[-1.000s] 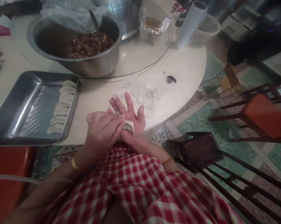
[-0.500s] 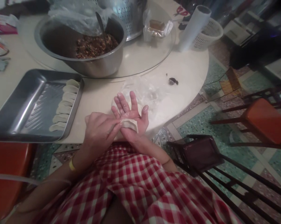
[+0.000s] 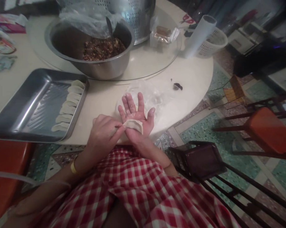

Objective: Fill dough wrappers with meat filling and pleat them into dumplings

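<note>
My right hand (image 3: 136, 110) lies palm up at the near edge of the round white table (image 3: 195, 76), fingers spread and dusted with flour. A folded white dumpling (image 3: 134, 124) rests across its palm. My left hand (image 3: 102, 135), with a yellow band at the wrist, is closed with fingertips pinching the dumpling's left end. To the left stands a metal tray (image 3: 19, 98) with a row of several finished dumplings (image 3: 67, 106) along its right side. Behind it a large steel bowl (image 3: 105, 68) holds dark minced filling (image 3: 100, 49) and a spoon.
A floury plastic sheet (image 3: 158, 93) lies just beyond my hands. A steel colander (image 3: 137, 14), a wrapped packet (image 3: 164, 33), a white roll (image 3: 198, 34) and a white basket (image 3: 216, 42) stand further back. A dark stool (image 3: 202, 160) and an orange stool (image 3: 268, 129) stand at the right.
The dumpling now shows more fully on my right palm, and my left fingers have shifted to its left end. The view has drifted slightly; the hands stay at the table's edge.
</note>
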### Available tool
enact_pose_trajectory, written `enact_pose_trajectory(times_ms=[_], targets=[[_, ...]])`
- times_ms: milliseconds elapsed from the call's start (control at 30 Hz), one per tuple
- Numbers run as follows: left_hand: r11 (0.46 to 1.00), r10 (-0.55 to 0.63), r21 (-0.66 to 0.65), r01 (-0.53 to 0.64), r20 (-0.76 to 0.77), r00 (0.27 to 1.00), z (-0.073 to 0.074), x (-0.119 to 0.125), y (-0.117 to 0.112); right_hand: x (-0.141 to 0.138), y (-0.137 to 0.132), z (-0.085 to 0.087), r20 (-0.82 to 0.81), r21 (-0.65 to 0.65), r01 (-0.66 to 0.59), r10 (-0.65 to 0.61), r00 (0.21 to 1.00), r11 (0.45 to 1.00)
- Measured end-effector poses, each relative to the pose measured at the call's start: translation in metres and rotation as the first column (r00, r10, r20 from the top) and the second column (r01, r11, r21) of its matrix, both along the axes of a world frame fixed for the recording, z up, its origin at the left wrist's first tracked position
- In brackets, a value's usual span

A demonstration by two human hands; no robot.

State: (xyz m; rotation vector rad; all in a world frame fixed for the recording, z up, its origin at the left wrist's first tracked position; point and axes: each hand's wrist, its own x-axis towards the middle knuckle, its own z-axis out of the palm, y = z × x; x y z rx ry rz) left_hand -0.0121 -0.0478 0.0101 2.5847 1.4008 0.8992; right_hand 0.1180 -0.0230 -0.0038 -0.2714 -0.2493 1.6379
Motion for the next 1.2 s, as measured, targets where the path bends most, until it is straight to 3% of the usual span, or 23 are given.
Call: enact_pose_trajectory(times_ms=[67,233,467,700,867,1200], targets=[[1.000,0.004,-0.016,-0.004,0.019,1.000,0.000,-0.002,0.001,0.000,0.000,0.000,0.002,0.003,0.002,-0.002,1.000,1.000],[0.994,-0.015,0.113,0.010,0.043,0.999,0.005,-0.005,0.007,-0.004,0.000,0.000,0.021,-0.014,0.009,-0.009,1.000,1.000],[0.995,-0.069,0.072,0.072,-0.043,0.997,0.006,0.002,0.010,-0.012,-0.004,-0.005,0.068,-0.019,-0.014,0.015,0.998,1.000],[0.986,-0.108,0.120,0.118,-0.085,0.991,0.009,-0.004,0.006,-0.018,-0.005,-0.007,0.120,0.008,-0.038,0.037,0.992,0.999],[0.970,-0.127,0.191,0.153,-0.140,0.982,0.013,-0.010,0.005,-0.030,-0.009,-0.011,0.065,0.038,-0.099,0.097,0.993,0.994],[0.991,-0.039,0.122,0.055,-0.127,0.991,0.019,-0.031,-0.009,-0.048,-0.013,-0.005,0.080,0.027,-0.190,0.187,0.979,0.981]])
